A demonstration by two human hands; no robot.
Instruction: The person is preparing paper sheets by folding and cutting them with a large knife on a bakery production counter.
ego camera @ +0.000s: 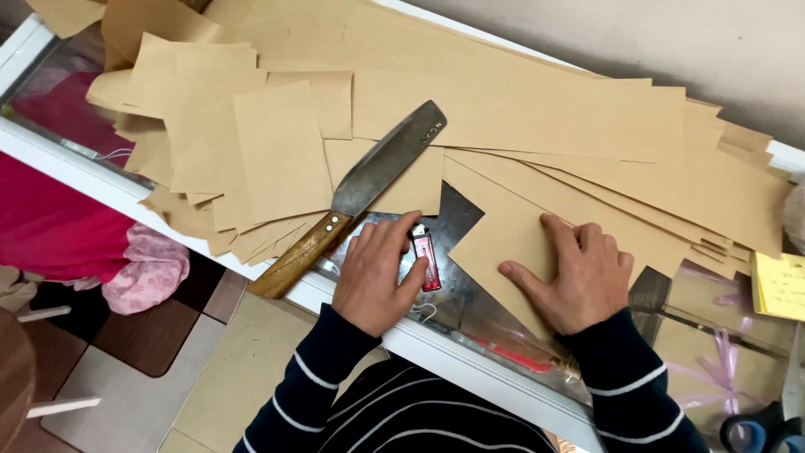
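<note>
My left hand grips a small red lighter lying on the glass counter top, thumb and fingers closed around it. My right hand lies flat, fingers spread, pressing on a brown paper sheet. A large knife with a wide dark blade and a wooden handle lies just left of my left hand, its handle reaching the counter's white edge.
Several cut brown paper pieces are piled to the left, with long sheets fanned across the back. A yellow notepad sits at the far right, scissors at the lower right. Pink cloth lies beneath the glass.
</note>
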